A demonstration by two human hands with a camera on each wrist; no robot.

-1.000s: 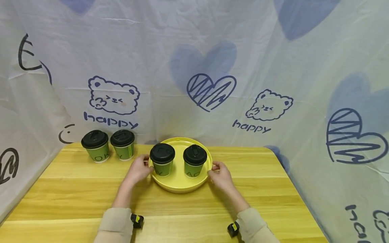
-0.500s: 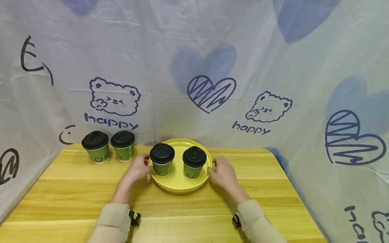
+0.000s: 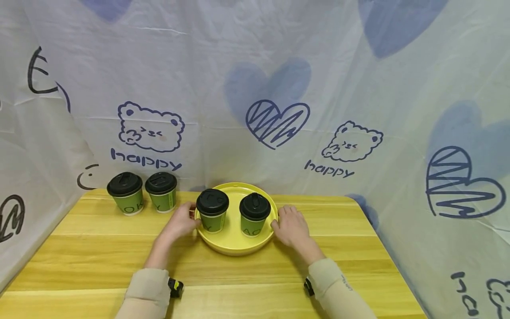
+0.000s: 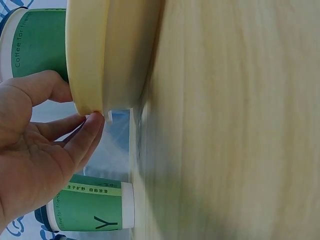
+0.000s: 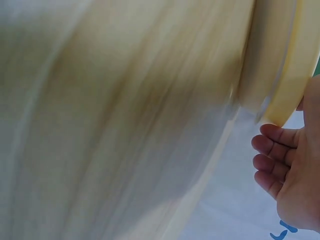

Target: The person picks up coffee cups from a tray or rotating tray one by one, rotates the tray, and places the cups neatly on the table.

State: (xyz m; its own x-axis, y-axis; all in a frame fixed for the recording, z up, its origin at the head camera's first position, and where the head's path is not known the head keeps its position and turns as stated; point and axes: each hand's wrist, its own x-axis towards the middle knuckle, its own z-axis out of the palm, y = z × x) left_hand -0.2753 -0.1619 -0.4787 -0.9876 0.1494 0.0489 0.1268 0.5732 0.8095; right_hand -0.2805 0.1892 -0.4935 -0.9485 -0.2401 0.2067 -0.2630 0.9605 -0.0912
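A round yellow tray [image 3: 233, 246] sits on the wooden table with two lidded green paper coffee cups standing upright in it, the left cup [image 3: 213, 212] and the right cup [image 3: 255, 215]. My left hand [image 3: 182, 221] pinches the tray's left rim, thumb over the edge beside the left cup and fingertips at the outside, as the left wrist view shows. On the opposite side my right hand [image 3: 292, 226] holds the right rim between thumb and index finger. Its other fingers are bent beside the rim in the right wrist view; the thumb is mostly hidden there.
Two more green coffee cups with black lids, an outer cup [image 3: 125, 195] and an inner cup [image 3: 161, 192], stand at the table's back left. A printed cloth [image 3: 215, 146] hangs right behind the table [image 3: 239, 288] and along both sides.
My right hand has shifted slightly at the rim, its back turning more upward, and the forearms have spread a little. Tray and cups stay in nearly the same place.
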